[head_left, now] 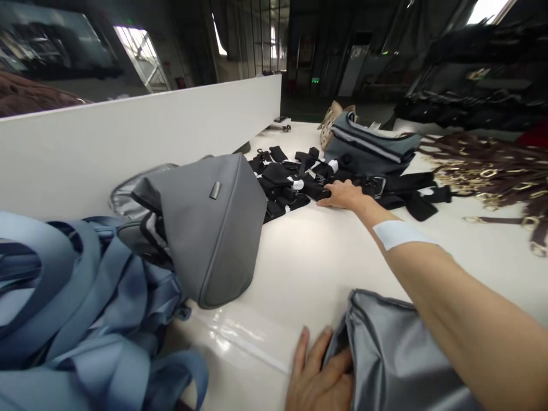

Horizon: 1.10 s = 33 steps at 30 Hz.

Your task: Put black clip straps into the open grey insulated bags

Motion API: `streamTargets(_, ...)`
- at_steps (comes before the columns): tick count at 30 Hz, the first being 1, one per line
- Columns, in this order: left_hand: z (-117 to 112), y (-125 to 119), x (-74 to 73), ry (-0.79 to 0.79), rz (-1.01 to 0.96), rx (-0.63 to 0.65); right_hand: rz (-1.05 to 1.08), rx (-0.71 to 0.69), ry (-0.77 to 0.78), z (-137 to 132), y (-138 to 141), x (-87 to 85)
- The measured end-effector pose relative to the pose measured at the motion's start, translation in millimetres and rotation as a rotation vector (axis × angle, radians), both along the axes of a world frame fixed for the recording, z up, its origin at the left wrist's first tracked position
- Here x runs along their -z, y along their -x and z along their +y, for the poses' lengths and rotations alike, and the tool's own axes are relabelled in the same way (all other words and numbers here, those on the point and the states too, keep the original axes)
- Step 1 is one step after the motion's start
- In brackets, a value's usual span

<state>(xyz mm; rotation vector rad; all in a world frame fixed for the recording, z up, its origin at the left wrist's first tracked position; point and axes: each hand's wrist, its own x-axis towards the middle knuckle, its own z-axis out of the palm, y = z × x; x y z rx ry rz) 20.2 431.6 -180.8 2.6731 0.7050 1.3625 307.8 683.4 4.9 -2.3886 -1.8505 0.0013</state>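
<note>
My right hand (345, 196) reaches far across the white table (308, 262) and closes its fingers on a black strap (319, 191) at the edge of a pile of black straps (295, 180). A white band circles that wrist. My left hand (319, 374) lies flat and open near the front edge, with its fingertips on the corner of a shiny grey bag (394, 354) under my right forearm. A matte grey bag (209, 228) with a small metal tag stands to the left.
Blue-grey straps and bags (72, 308) heap at the left. A white partition wall (141, 137) runs along the table's left side. A grey-blue bag (368, 145) lies behind the black pile, with brown straps with gold buckles (492, 171) at the right.
</note>
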Motion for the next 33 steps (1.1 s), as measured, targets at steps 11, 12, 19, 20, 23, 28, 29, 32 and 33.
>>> streamTargets(11,19.5,25.7,-55.4,0.085,0.229,0.183,0.33,-0.454,0.452,-173.6,51.2,-37.2)
streamTargets(12,19.6,24.4,-52.2,0.074,0.223,0.184,0.454,-0.467,0.535,-178.2,50.1,-44.8)
streamTargets(19,6.4,9.7,-9.4,-0.006,0.182,0.017,0.442,-0.057,-0.239,-57.2,53.9,-70.4)
streamTargets(20,2.9,6.7,-3.3,0.012,0.16,-0.014,0.405,-0.124,-0.331,-31.6,69.6,-67.2)
streamTargets(23,-8.1,-5.6,15.2,0.004,0.1,-0.044,0.341,-0.281,-0.366,32.6,127.4,-50.3)
streamTargets(28,-24.7,-30.1,42.3,0.022,-0.009,-0.146,0.26,-0.207,0.102,84.1,172.7,-18.4)
streamTargets(29,-26.0,-32.3,44.5,0.046,-0.013,-0.134,0.218,-0.209,0.134,87.1,171.8,-15.5)
streamTargets(32,-22.8,-29.2,38.8,0.129,0.088,-0.006,0.119,-0.251,0.158,82.0,163.8,-17.3)
streamTargets(33,-19.8,-25.3,32.6,0.151,0.123,0.033,0.085,-0.272,0.168,75.4,161.3,-20.3)
